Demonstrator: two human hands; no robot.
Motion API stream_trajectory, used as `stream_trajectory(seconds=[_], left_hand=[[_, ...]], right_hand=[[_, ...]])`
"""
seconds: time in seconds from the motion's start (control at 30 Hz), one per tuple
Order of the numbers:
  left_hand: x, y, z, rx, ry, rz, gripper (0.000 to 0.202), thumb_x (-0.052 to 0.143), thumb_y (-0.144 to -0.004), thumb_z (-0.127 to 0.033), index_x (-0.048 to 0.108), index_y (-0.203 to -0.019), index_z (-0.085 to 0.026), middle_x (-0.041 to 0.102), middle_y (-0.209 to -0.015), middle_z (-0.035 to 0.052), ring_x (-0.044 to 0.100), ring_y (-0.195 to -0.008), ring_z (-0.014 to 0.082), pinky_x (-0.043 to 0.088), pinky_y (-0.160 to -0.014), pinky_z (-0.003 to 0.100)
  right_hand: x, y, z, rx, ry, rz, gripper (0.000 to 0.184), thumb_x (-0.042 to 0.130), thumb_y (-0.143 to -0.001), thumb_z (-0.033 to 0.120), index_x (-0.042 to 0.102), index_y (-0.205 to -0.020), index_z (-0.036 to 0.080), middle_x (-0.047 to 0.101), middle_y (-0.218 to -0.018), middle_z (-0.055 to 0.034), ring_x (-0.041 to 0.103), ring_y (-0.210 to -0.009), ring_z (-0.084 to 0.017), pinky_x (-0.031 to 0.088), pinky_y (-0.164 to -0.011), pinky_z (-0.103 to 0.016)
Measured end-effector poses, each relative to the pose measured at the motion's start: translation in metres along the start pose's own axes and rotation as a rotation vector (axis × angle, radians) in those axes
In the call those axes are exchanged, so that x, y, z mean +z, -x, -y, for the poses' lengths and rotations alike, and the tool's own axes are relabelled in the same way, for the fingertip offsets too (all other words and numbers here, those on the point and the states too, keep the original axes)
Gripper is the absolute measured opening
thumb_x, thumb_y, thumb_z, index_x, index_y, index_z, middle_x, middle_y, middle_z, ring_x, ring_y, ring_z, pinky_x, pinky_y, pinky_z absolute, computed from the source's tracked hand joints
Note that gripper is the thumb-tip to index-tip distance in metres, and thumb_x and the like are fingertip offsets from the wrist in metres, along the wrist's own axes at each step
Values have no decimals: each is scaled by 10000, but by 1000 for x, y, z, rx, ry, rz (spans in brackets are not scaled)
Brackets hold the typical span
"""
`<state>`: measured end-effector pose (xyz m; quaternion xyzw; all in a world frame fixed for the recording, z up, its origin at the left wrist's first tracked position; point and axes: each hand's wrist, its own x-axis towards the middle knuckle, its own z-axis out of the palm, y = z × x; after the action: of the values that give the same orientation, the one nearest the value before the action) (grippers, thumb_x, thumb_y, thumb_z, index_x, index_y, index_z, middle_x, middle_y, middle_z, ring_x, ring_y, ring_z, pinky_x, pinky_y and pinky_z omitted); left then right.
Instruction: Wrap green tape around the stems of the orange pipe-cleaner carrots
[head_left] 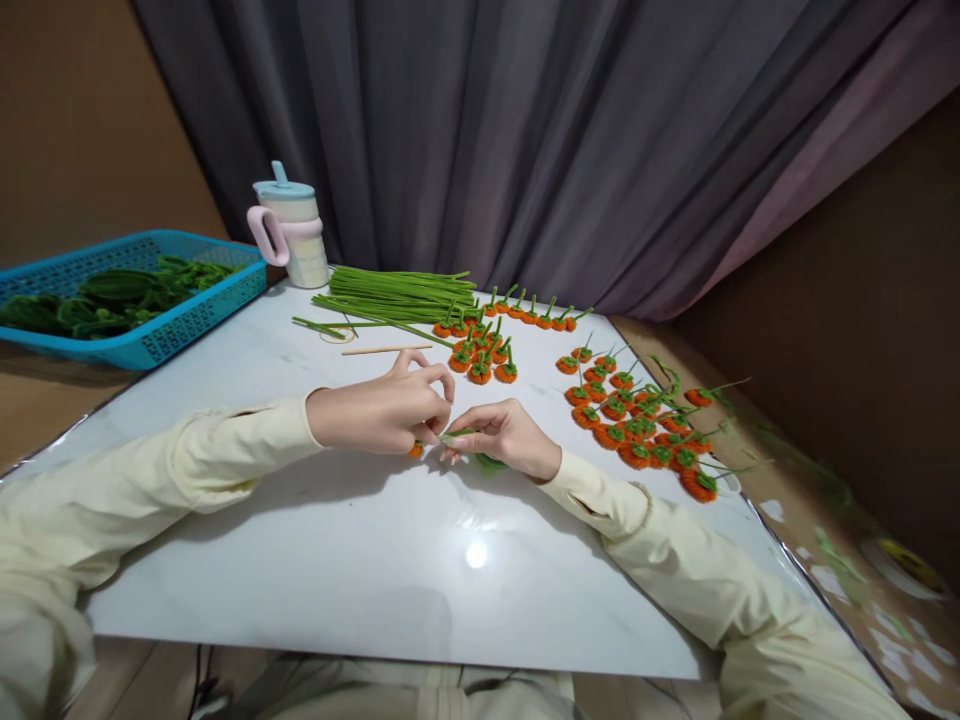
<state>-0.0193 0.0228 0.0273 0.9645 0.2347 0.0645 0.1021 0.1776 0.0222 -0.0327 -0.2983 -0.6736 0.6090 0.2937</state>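
Observation:
My left hand (386, 408) is over the middle of the white table, its thumb and fingertips pinched together. A small orange fuzzy piece (415, 450) shows just under those fingertips; the rest of it is hidden. My right hand (514, 438) is close beside, thumb and fingers closed on a green pipe cleaner (459, 433). One end of the green strand points toward my left fingertips, and more green shows below the right palm. Whether the left fingers grip the orange piece or the green strand's tip, I cannot tell. Beyond my hands stand several small orange pipe-cleaner pumpkins (480, 372) with upright green stems.
A bundle of green pipe cleaners (397, 295) lies at the back, near a thin wooden stick (386, 350). More orange pumpkins (609, 435) with thin stems cluster at the right. A lidded tumbler (304, 240) and a blue basket (142, 350) of green pieces stand at the left.

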Motion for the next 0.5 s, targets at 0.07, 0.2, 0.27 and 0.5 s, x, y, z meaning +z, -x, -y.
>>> stream_trajectory(seconds=[0.07, 0.2, 0.27, 0.5], left_hand=[[0, -2, 0, -91, 78, 57, 131, 570, -758, -141, 576, -627, -152, 583, -848, 34, 428, -1034, 225, 193, -888, 377], [-2, -6, 5, -280, 289, 184, 82, 606, -724, -217, 627, -666, -163, 611, -889, 31, 476, -928, 209, 305, -821, 301], [-3, -9, 11, -298, 452, 244, 89, 597, -718, -227, 625, -683, -150, 623, -806, 26, 524, -817, 173, 361, -750, 254], [-6, -13, 22, -305, 684, 328, 143, 591, -725, -287, 615, -732, -145, 630, -714, -2, 552, -690, 132, 399, -639, 205]], right_hand=[[0, 1, 1, -139, 227, -9, 140, 654, -742, 259, 672, -801, 133, 694, -737, -61, 639, -648, -155, 516, -662, -297], [1, 1, -2, -570, 685, -45, 112, 532, -817, 144, 625, -876, 160, 672, -788, -55, 585, -710, -140, 491, -773, -329], [1, 1, -4, -748, 841, -57, 175, 457, -829, 86, 581, -930, 159, 636, -746, -42, 551, -685, -132, 469, -851, -368], [0, 3, -8, -982, 1195, -129, 278, 348, -783, -13, 509, -948, 143, 541, -680, -38, 502, -682, -151, 448, -906, -419]])
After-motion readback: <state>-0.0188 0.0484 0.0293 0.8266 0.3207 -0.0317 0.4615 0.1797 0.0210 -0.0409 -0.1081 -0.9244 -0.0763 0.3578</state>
